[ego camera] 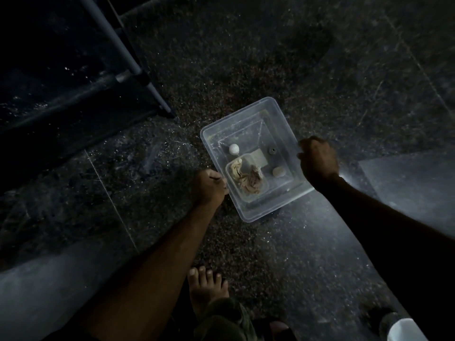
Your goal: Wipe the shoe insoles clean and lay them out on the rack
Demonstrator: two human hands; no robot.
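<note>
Bare toes (206, 286) show at the near edge, on the dark speckled floor (258, 57). Both hands grip a clear plastic tub (248, 129): the left hand (210, 187) curls over its left rim, the right hand (318, 159) over its right rim. Inside lies a smaller container holding a crumpled rag (248, 179), beside small round objects. Its long axis runs near-right to far-left. Far left stands the dark rack (128, 55). No insoles can be made out.

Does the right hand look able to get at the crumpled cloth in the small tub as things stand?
Probably not at once: the right hand grips the clear bin's rim, so it is occupied. Otherwise the way looks free: the bin has no lid and the crumpled cloth lies uncovered in the small tub.
</note>
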